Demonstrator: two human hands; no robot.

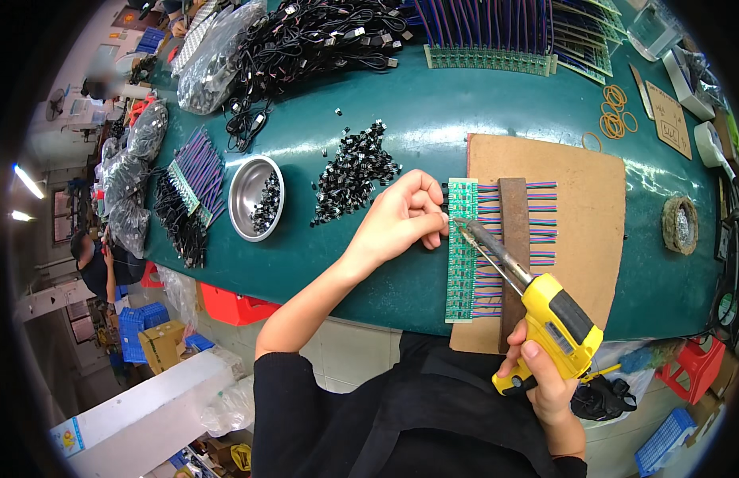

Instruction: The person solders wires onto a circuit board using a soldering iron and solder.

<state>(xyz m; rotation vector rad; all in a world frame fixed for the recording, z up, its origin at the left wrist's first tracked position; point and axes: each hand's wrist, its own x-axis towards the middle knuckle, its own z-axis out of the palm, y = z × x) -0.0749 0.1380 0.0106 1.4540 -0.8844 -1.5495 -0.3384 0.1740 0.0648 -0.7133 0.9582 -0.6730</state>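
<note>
My right hand (544, 373) is wrapped round the handle of a yellow and black soldering gun (562, 325). The gun's hot tip meets or hovers just over the upper part of a green circuit board panel (462, 271); contact is hard to tell. At the panel's left edge, my left hand (401, 217) has its fingers pinched together, and what they hold is hidden. A few small black parts sit along that edge above the fingers. Striped wires (542, 210) run right from the panel, under a rusty metal bar (513, 239) lying across them on a brown board (584, 239).
Left of my left hand lie a pile of small black connectors (353, 171) and a steel bowl (235, 199) with more. Black cables (321, 48) and wired panels (489, 60) line the far side. Rubber bands (614, 111) and a round tin (680, 225) are at right.
</note>
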